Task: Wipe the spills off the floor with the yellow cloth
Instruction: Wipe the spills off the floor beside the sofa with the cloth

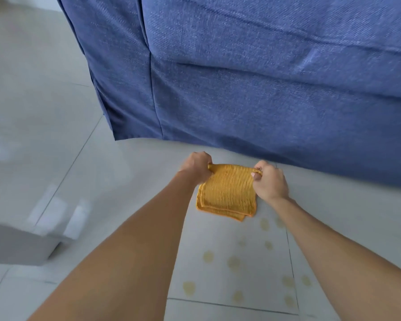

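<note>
A folded yellow cloth [227, 193] hangs just above the pale tiled floor [56, 135], held by its top edge. My left hand [196, 166] grips the cloth's upper left corner. My right hand [270, 179] grips its upper right corner. Both fists are closed on the fabric. Several yellowish spill spots [234, 262] dot the tile below and nearer to me than the cloth, between my two forearms.
A blue fabric-covered sofa [264, 77] fills the top and right, its skirt reaching the floor just beyond the cloth. A grey box-like object [14, 242] sits at the lower left. Tile joints run across the floor.
</note>
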{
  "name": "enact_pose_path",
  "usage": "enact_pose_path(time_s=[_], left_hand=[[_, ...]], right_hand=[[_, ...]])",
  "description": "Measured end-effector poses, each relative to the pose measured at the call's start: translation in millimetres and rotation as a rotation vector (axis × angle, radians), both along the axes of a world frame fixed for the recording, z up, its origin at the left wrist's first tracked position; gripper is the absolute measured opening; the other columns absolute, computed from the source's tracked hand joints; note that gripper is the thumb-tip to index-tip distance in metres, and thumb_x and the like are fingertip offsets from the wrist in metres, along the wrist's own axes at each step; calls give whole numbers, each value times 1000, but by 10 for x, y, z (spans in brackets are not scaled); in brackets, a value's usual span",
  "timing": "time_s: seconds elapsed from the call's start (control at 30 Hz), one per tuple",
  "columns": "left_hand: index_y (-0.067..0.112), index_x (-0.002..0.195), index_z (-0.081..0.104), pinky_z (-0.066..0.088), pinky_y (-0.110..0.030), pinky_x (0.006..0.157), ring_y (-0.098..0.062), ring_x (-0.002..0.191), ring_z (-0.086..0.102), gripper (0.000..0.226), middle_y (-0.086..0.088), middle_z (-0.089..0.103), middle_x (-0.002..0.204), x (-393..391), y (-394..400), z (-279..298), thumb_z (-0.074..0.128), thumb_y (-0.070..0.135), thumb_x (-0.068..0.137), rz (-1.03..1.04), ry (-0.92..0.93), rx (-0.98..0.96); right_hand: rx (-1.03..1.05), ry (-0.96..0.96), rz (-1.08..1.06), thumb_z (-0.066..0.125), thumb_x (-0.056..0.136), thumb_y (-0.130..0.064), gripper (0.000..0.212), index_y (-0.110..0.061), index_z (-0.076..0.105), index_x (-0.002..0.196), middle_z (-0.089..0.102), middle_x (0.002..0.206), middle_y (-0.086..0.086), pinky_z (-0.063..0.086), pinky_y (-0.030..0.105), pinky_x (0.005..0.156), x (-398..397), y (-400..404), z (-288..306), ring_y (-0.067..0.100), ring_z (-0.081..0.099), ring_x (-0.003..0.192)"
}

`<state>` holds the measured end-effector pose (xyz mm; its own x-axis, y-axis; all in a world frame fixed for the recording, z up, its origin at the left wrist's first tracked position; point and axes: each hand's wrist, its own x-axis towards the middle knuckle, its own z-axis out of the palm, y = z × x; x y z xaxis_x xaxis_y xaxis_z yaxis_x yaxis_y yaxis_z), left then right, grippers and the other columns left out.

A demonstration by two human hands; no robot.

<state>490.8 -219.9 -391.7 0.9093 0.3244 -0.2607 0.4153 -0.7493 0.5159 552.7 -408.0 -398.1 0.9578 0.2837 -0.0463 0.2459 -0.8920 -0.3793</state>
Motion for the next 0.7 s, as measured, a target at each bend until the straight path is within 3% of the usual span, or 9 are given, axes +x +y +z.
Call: enact_pose_path(time_s=[0.17,0.27,0.4,0.47,0.53,0.6,0.7], left_hand=[[13,122,58,49,-26,75,-24,102,61,38,-8,65,114,-47,61,-261,58,6,84,35,23,-93],[13,129,53,50,-30,88,-24,107,60,43,-8,63,121,-85,113,-359,57,9,86,47,15,-120],[13,138,44,40,-36,102,-28,123,49,43,-9,54,135,-145,298,-419,47,19,95,46,17,-9],[12,139,42,36,-38,105,-29,127,45,43,-9,48,140,-221,451,-471,42,22,97,17,37,94],[10,139,42,34,-39,107,-28,129,43,44,-7,43,144,-320,615,-549,38,24,97,-3,41,154],[14,141,40,34,-40,107,-26,131,40,45,-3,37,148,-446,784,-638,37,26,97,-32,33,207],[29,146,30,28,-43,110,-20,139,29,49,4,24,155,-676,1018,-769,35,36,97,-88,31,331]], right_hand=[[7,-24,-8,56,94,-18,19,-13,62,111,68,104,12,39,27,68,-11,94,-170,34,61,100],[-57,-115,67,57,91,-15,35,-10,57,126,62,121,13,44,37,91,-63,130,-307,33,52,117],[-157,-109,227,47,97,-26,48,-12,41,143,42,146,14,32,42,111,-110,214,-461,32,36,135],[-211,-3,336,33,101,-40,54,-24,23,152,14,162,8,16,44,119,-145,296,-551,28,15,148],[-266,68,437,19,100,-51,57,-37,5,154,-10,163,-2,0,42,119,-194,363,-671,20,-5,150],[-294,66,490,10,96,-60,61,-41,-5,152,-17,161,-7,-7,40,119,-246,386,-775,14,-12,149],[-276,-13,473,0,87,-67,69,-43,-6,151,-14,161,-10,-4,39,120,-258,336,-881,12,-9,150]])
